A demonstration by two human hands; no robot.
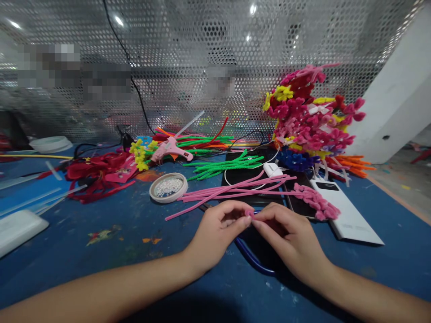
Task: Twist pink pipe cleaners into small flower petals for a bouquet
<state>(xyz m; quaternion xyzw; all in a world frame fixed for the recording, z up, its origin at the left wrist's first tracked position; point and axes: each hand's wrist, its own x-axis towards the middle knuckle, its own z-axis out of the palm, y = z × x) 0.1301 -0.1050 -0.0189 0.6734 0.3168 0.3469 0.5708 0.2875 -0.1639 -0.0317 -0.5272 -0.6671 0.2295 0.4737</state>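
Note:
My left hand and my right hand meet in front of me, fingertips pinched on a small curled piece of pink pipe cleaner. Most of that piece is hidden by the fingers. Just beyond the hands lie long pink pipe cleaners. To their right is a cluster of bent pink pipe-cleaner shapes. Under my hands, partly covered, are the blue looped handles of a tool whose kind I cannot make out.
A round dish of white beads stands left of the pink stems. Behind are green pipe cleaners and a pink glue gun. Fuzzy flowers rise at the right beside a white power bank. Red ribbon lies left.

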